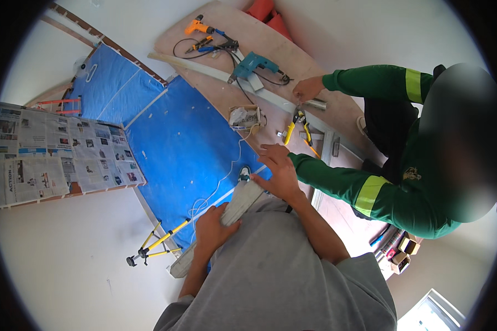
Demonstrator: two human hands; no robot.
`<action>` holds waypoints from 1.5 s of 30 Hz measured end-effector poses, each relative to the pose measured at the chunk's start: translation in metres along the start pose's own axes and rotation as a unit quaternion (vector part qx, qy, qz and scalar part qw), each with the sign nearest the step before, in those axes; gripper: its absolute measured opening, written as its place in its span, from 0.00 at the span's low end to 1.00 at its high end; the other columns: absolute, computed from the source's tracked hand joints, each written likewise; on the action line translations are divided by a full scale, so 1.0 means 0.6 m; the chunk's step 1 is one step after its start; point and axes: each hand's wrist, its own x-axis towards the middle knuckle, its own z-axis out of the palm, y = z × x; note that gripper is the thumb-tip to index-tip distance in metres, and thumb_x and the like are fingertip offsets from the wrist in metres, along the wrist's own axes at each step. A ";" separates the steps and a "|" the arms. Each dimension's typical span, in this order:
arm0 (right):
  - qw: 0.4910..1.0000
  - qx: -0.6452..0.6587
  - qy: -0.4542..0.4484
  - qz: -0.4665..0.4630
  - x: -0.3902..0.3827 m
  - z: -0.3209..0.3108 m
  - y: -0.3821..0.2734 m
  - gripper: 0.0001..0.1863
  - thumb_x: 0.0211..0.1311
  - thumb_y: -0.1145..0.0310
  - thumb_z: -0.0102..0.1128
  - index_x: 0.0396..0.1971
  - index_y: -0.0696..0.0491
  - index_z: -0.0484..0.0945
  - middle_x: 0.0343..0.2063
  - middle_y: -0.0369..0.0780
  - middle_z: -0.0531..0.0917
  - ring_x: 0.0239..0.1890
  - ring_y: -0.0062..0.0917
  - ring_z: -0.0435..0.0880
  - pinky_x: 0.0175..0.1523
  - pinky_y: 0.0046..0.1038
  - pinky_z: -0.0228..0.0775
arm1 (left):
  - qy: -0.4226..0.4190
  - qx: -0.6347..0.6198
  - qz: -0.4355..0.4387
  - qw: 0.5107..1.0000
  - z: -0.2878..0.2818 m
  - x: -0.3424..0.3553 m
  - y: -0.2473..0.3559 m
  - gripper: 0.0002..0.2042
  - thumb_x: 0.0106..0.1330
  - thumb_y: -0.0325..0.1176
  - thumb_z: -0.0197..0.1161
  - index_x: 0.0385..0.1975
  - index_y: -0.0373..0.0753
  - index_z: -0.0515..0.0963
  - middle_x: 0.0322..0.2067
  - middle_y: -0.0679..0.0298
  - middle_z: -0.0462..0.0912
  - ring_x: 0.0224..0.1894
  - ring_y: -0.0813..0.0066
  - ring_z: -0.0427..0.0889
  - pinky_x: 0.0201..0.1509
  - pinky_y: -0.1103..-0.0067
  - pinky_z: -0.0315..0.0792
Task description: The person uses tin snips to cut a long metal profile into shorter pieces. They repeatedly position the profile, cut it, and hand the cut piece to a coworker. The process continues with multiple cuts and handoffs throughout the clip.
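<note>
My left hand is wrapped round a long grey bar, which slants from the wall side up across the front of my grey shirt. Whether the bar is wood or metal I cannot tell. Just above its upper end, my right hand has its thumb and fingers apart, with nothing visible in it. A co-worker's green sleeve reaches up to my right hand, and that person's hand there is mostly hidden. The co-worker's other hand is by yellow-handled snips and a short metal profile.
A teal drill, an orange tool and cables lie on the boards beyond. A small box sits near the blue floor sheet. Yellow tripod legs stand at left. Newspaper covers a panel.
</note>
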 end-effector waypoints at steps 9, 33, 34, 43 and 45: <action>0.965 0.205 0.081 0.142 0.025 -0.031 0.028 0.16 0.62 0.59 0.72 0.43 0.54 0.84 0.43 0.38 0.88 0.43 0.27 0.85 0.49 0.30 0.74 | 0.058 -0.090 0.005 0.994 -0.004 0.056 -0.033 0.33 0.50 0.43 0.79 0.59 0.41 0.82 0.41 0.52 0.86 0.43 0.56 0.86 0.49 0.66 0.78; 0.745 0.646 0.056 0.157 0.180 -0.232 -0.025 0.13 0.71 0.69 0.65 0.50 0.59 0.85 0.37 0.41 0.89 0.39 0.23 0.87 0.46 0.24 0.76 | -0.088 -0.420 0.190 0.883 -0.070 0.238 0.110 0.30 0.59 0.34 0.76 0.63 0.31 0.77 0.42 0.68 0.83 0.42 0.81 0.78 0.50 0.79 0.74; 0.763 0.625 0.059 0.153 0.186 -0.241 -0.029 0.13 0.72 0.69 0.64 0.50 0.59 0.85 0.37 0.41 0.89 0.40 0.24 0.87 0.47 0.25 0.77 | -0.085 -0.418 0.190 0.884 -0.075 0.240 0.116 0.30 0.59 0.34 0.76 0.62 0.31 0.77 0.42 0.67 0.83 0.42 0.81 0.78 0.50 0.79 0.74; 0.905 0.404 0.088 0.101 0.223 -0.301 -0.058 0.12 0.74 0.73 0.61 0.49 0.64 0.84 0.35 0.43 0.89 0.38 0.25 0.88 0.45 0.24 0.80 | -0.020 -0.380 0.252 0.890 -0.123 0.243 0.150 0.29 0.60 0.36 0.75 0.60 0.30 0.78 0.42 0.62 0.86 0.42 0.82 0.80 0.49 0.79 0.75; 0.933 0.336 0.092 0.085 0.228 -0.307 -0.066 0.11 0.73 0.74 0.60 0.48 0.65 0.84 0.35 0.43 0.89 0.38 0.24 0.88 0.45 0.23 0.80 | -0.029 -0.385 0.254 0.887 -0.135 0.240 0.153 0.29 0.60 0.37 0.75 0.60 0.30 0.79 0.41 0.62 0.86 0.42 0.81 0.80 0.49 0.79 0.75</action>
